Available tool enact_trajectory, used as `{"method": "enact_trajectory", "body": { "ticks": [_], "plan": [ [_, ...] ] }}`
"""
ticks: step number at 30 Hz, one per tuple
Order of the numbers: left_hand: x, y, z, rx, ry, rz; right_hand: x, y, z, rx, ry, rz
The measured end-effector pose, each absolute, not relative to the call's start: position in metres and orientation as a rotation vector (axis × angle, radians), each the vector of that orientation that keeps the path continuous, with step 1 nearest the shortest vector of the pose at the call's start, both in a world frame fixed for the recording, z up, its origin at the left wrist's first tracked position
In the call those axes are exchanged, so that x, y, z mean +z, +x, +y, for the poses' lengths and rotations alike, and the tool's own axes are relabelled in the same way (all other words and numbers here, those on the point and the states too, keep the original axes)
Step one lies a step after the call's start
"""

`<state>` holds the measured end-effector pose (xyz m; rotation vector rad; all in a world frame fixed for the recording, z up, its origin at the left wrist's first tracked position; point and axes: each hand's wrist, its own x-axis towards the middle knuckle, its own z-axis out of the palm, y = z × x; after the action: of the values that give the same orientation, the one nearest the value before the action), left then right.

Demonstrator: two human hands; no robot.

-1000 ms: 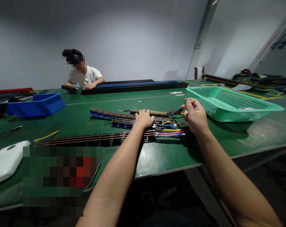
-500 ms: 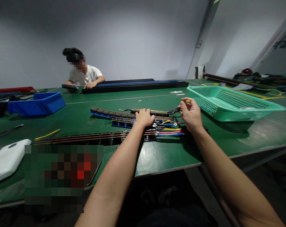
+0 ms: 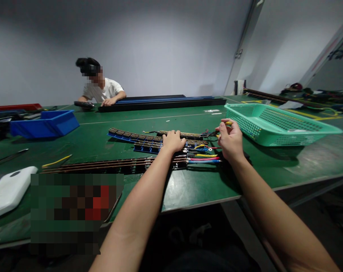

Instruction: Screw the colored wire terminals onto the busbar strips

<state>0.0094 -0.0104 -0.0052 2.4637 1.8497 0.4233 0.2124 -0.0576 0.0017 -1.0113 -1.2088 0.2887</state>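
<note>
My left hand (image 3: 173, 142) lies with fingers spread on the blue and black strips (image 3: 148, 142) that carry rows of copper-coloured rods. Right of it, my right hand (image 3: 230, 139) pinches a yellow wire (image 3: 228, 123) between thumb and fingers, just above the wire ends. Nearer me, a long black strip (image 3: 126, 164) with thin copper rods runs leftward along the table. Red, blue and yellow wires (image 3: 204, 158) come out of its right end and pass below my right hand, where their far ends are hidden.
A green perforated basket (image 3: 279, 128) stands close to the right of my right hand. The blue bin (image 3: 48, 124) and a white device (image 3: 14, 190) are at left. Across the green table (image 3: 103, 119), a person (image 3: 103, 90) sits behind long black trays (image 3: 162, 104).
My right hand has moved slightly right and down with the yellow wire. My left hand has stayed in place.
</note>
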Motion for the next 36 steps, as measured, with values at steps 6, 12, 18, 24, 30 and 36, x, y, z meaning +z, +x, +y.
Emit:
{"method": "enact_trajectory", "body": {
  "ticks": [6,12,18,24,30,36],
  "plan": [
    [-0.006,0.01,-0.011,0.43,2.473,1.845,-0.001,0.207,-0.058,0.301,-1.206,-1.572],
    [-0.006,0.01,-0.012,0.432,2.487,1.869,-0.007,0.197,-0.073,0.394,-1.282,-1.759],
    [-0.007,0.01,-0.009,0.427,2.474,1.864,-0.005,0.192,-0.069,0.494,-1.228,-1.475],
    [-0.006,0.009,-0.009,0.395,2.466,1.846,0.004,0.203,-0.067,0.654,-1.065,-0.989],
    [-0.005,0.009,-0.01,0.377,2.472,1.846,0.015,0.202,-0.09,0.787,-0.937,-0.68],
    [-0.004,0.009,-0.01,0.361,2.476,1.854,-0.022,0.167,-0.144,0.529,-0.934,-1.096]
  ]
}}
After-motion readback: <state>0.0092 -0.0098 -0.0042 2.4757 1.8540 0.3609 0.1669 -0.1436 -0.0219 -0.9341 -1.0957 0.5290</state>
